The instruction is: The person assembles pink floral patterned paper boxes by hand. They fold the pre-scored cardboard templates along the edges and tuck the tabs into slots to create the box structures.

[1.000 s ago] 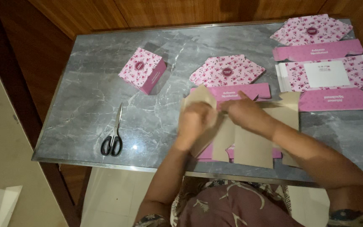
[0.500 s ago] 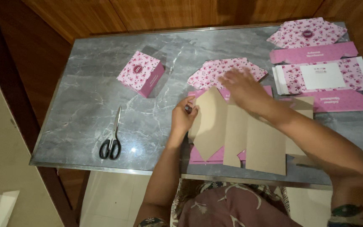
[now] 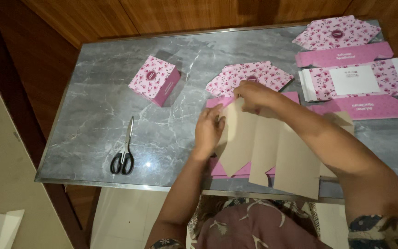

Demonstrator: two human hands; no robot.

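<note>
Brown cardboard, the unprinted inner face of a flat box blank (image 3: pixel 272 147), is being held at the centre of the head view, just right of the middle of the frame. Its panels are being kept spread over a pink blank lying beneath, of which only edges are showing. The left hand (image 3: pixel 209 131) is being pressed against the blank's left edge, fingers curled on the fold; whether the card is being pinched or only pushed cannot be told. The right hand (image 3: pixel 253 96) is being closed over the blank's upper left corner, fingers bent down onto the card.

A grey marble table (image 3: pixel 97 115) is being used as the work surface. An assembled pink floral box (image 3: pixel 155 79) is standing at upper centre-left, well apart from both hands. Black-handled scissors (image 3: pixel 124 151) are lying at lower left, blades pointing up the frame. A flat floral blank (image 3: pixel 249 76) is lying just above the right hand. A stack of further printed blanks (image 3: pixel 353 80) is being kept at upper right.
</note>
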